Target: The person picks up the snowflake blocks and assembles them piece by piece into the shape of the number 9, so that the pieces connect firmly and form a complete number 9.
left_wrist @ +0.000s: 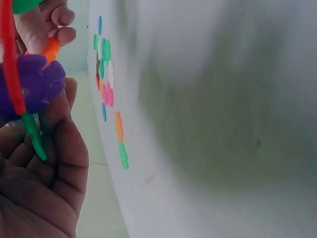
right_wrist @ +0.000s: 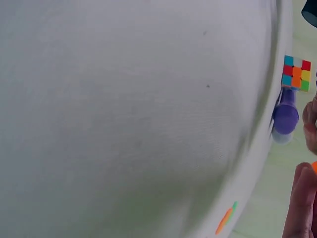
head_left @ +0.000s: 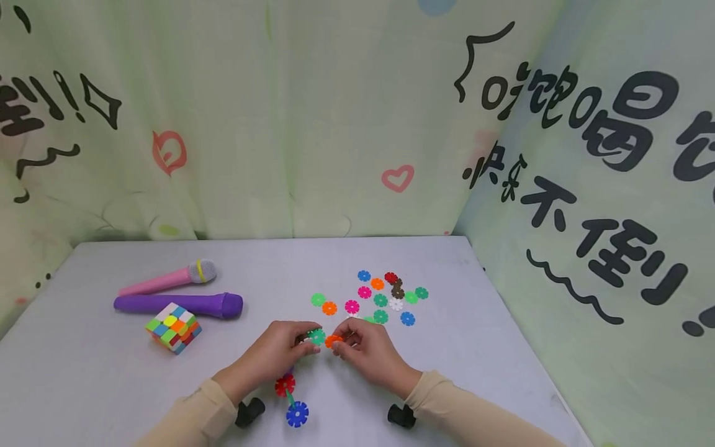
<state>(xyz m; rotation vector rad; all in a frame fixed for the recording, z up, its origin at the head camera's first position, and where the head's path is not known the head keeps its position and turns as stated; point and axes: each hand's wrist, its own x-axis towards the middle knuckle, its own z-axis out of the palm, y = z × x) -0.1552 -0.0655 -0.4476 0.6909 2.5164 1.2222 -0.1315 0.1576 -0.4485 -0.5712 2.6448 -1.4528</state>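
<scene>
My left hand [head_left: 274,351] holds a joined chain of notched plastic discs over the near middle of the table. A green disc [head_left: 316,337] of it shows at the fingertips; a red disc [head_left: 285,385] and a blue disc [head_left: 297,414] hang below. In the left wrist view a purple disc [left_wrist: 44,87] of the chain lies against the fingers. My right hand [head_left: 374,351] pinches an orange disc [head_left: 333,341] between thumb and fingers, close beside the green one. Whether the orange and green discs touch cannot be told. The fingers partly cover the chain's upper part.
Loose discs in several colours, such as a blue disc [head_left: 408,318] and a pink disc [head_left: 352,307], lie beyond the hands. On the left are a pink microphone [head_left: 162,281], a purple microphone [head_left: 179,304] and a puzzle cube [head_left: 174,328]. Curtains [head_left: 335,124] stand behind the table [head_left: 84,372].
</scene>
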